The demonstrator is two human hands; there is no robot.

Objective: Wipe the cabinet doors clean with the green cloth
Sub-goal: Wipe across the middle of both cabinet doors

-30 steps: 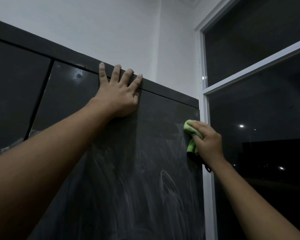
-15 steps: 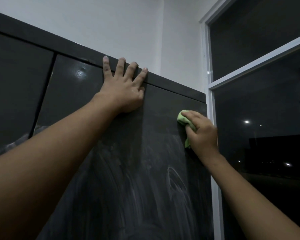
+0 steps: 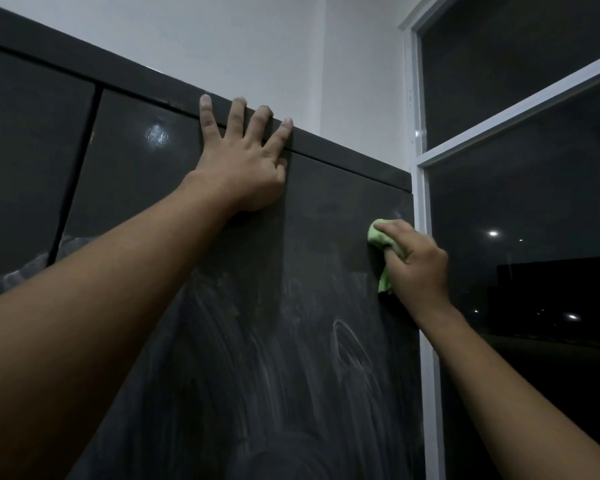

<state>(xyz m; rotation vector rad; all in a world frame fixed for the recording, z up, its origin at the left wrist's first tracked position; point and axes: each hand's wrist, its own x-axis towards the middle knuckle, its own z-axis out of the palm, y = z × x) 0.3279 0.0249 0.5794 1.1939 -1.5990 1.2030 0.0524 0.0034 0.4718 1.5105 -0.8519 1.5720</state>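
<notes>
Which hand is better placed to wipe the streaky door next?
The right hand: it holds the green cloth against the door. The left hand lies flat near the top.

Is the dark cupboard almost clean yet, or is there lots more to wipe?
Partly, I'd guess. Done: the top strip of the door looks smear-free. In hand: the right hand presses the green cloth against the door's upper right edge; the left hand rests flat near the top. Left: whitish streaks cover the lower part.
</notes>
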